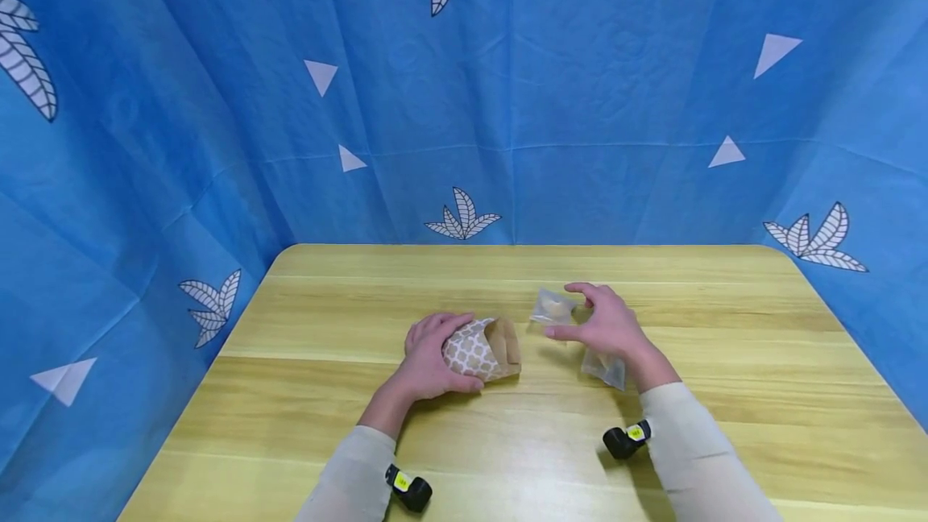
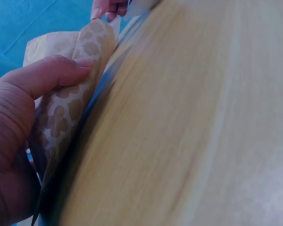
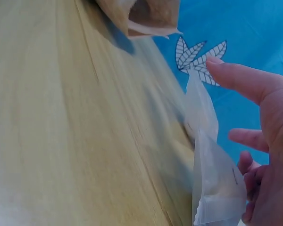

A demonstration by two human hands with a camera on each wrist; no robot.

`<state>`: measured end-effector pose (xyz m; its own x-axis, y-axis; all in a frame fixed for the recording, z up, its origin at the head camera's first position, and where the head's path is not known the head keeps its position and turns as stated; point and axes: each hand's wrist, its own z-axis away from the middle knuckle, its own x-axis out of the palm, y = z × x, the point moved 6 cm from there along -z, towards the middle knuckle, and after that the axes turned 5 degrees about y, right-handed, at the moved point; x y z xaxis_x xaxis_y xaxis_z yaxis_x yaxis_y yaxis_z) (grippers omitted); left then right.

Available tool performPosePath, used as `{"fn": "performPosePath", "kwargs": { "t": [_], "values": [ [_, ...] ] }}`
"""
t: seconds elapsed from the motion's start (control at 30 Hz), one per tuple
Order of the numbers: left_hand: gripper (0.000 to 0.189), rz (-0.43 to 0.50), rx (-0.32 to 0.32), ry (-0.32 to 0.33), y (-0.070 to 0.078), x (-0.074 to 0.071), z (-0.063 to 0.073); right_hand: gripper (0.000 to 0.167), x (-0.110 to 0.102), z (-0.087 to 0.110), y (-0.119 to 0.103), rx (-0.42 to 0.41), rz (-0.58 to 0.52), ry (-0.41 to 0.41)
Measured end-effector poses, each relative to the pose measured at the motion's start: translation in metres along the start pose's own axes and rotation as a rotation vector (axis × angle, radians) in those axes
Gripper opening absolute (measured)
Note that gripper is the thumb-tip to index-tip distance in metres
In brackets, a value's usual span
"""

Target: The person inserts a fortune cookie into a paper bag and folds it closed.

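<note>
My left hand (image 1: 428, 361) grips a brown paper bag (image 1: 473, 351) with a white lattice pattern, which lies on its side with its mouth facing right. In the left wrist view the thumb (image 2: 61, 73) presses along the bag's side; the fingers behind it are hidden. To the right, my right hand (image 1: 611, 324) hovers with thumb and forefinger spread wide and nothing between them. Two small translucent packets are close to it: one packet (image 1: 551, 308) beyond the fingertips, another packet (image 1: 603, 370) below the palm. Something pale shows inside the farther one.
A light wood-grain table (image 1: 507, 449) carries everything. Behind it and at both sides hangs a blue curtain (image 1: 580, 103) printed with leaves and triangles. Each sleeved wrist bears a small black camera, the left camera (image 1: 413, 492) and the right camera (image 1: 625, 440).
</note>
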<state>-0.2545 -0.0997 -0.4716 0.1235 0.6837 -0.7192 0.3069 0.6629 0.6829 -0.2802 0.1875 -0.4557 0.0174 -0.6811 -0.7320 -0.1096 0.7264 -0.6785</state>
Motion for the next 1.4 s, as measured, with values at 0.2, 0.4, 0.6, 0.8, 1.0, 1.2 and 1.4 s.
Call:
{"fn": "performPosePath", "kwargs": {
  "t": [0.2, 0.4, 0.6, 0.8, 1.0, 1.2, 1.4],
  "values": [
    [0.105, -0.013, 0.014, -0.01, 0.0, 0.001, 0.0, 0.098, 0.003, -0.007, 0.01, 0.025, 0.015, -0.035],
    [0.105, -0.025, 0.021, -0.014, 0.0, 0.001, 0.0, 0.099, 0.006, -0.01, 0.016, 0.051, 0.003, -0.07],
    [0.105, -0.027, 0.028, -0.007, 0.0, 0.001, 0.001, 0.099, 0.007, -0.013, 0.018, 0.053, 0.028, -0.078],
    [0.105, -0.026, 0.029, -0.006, -0.001, 0.002, 0.0, 0.104, 0.01, -0.015, 0.022, 0.063, 0.055, -0.078],
    [0.105, -0.024, 0.033, -0.005, -0.001, 0.002, 0.001, 0.1, 0.009, -0.015, 0.021, 0.067, 0.08, -0.052],
    [0.105, -0.021, 0.03, -0.007, -0.002, 0.002, 0.0, 0.083, 0.007, -0.011, 0.014, 0.074, 0.045, -0.034],
    [0.105, -0.018, 0.026, -0.014, -0.002, 0.002, 0.0, 0.078, 0.005, -0.009, 0.014, 0.061, 0.025, -0.024]
  ]
}}
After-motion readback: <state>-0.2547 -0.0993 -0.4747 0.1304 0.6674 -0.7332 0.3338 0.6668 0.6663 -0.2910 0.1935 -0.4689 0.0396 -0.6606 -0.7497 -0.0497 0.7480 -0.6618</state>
